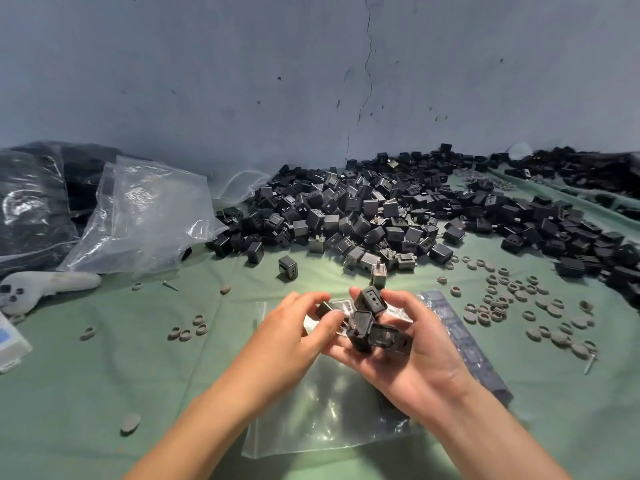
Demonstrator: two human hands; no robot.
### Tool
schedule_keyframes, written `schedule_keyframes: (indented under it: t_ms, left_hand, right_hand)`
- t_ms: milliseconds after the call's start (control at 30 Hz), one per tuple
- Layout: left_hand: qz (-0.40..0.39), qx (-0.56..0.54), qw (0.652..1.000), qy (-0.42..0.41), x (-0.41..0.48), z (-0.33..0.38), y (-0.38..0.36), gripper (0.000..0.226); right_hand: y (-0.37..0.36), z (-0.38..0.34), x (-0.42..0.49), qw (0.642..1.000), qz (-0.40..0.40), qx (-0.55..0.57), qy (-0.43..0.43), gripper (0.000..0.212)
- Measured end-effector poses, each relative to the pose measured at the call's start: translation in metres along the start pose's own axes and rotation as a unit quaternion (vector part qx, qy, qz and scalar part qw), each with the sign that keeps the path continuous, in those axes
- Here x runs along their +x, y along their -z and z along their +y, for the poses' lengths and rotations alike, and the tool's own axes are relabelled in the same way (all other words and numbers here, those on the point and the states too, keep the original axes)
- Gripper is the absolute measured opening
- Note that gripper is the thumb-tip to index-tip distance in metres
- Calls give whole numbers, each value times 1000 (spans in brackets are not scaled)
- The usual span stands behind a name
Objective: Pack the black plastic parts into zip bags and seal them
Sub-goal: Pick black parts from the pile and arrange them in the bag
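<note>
The right hand (408,344) cups a cluster of black parts (367,323) (three or so); the left hand (294,327) pinches another part (325,309) beside them, above a clear zip bag (322,420).

The left hand (298,327) and right hand (419,355) are bare, forearms (221,410) uncovered throughout.

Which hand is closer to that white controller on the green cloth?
Left. The left hand is to the right of the white controller; the right hand, cupping black parts, is even farther right.
</note>
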State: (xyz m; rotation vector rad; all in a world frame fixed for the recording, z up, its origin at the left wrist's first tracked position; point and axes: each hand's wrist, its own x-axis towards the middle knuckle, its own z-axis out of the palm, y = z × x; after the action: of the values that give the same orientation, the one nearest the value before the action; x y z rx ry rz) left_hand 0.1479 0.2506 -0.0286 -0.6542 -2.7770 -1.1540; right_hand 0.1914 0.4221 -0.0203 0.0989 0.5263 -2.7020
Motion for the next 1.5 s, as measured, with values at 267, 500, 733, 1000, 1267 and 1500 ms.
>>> schedule_keyframes:
  t_ms: [267, 500, 733, 1000, 1267, 1500]
  left_hand:
    - [105, -215, 967, 86, -1, -9, 49, 35]
    - [122, 43, 983, 133, -27, -78, 77, 44]
    - [-15, 60, 998, -13, -43, -82, 30, 70]
    - [18, 68, 997, 27, -51, -94, 36, 45]
    - [-61, 158, 985, -19, -28, -73, 21, 48]
    - [-36, 131, 989, -63, -14, -55, 5, 28]
  right_hand:
    - [-2, -3, 1, 997, 77, 4, 22, 38]
    - [3, -31, -3, 983, 124, 99, 96, 34]
    - [7, -46, -2, 977, 128, 121, 123, 32]
    - [8, -42, 2, 983, 113, 106, 99, 30]
    - [7, -39, 5, 980, 130, 106, 107, 32]
    - [7, -40, 6, 982, 139, 79, 96, 29]
